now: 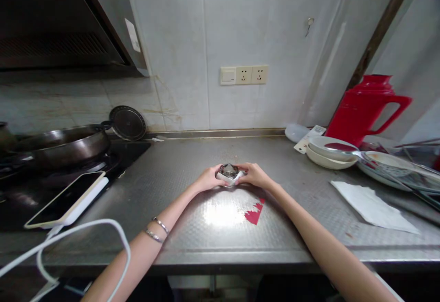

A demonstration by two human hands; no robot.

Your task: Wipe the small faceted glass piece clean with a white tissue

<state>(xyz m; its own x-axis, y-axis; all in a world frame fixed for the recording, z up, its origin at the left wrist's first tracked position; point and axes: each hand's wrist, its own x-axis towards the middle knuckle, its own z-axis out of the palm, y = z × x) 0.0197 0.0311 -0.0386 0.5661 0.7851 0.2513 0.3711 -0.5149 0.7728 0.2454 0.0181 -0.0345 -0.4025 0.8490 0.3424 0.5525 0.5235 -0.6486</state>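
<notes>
A small round glass dish (229, 172), dark inside, rests on the metal counter (178, 155) between my two hands. My left hand (210, 178) has its fingers curled round the left side of the dish. On the right side, my right hand (252, 175) grips it with thumb and fingers. White paper or tissue (237, 177) shows at the dish's near side, touching my right fingers. Just in front of my right hand, a torn red scrap (253, 214) lies flat on the counter.
At left are a phone (65, 199) on a white block, a white cable (117, 224) and a pan (65, 146) on the stove. Stacked bowls (330, 155), a red thermos (364, 109), plates (388, 169) and a white napkin (371, 205) occupy the right side.
</notes>
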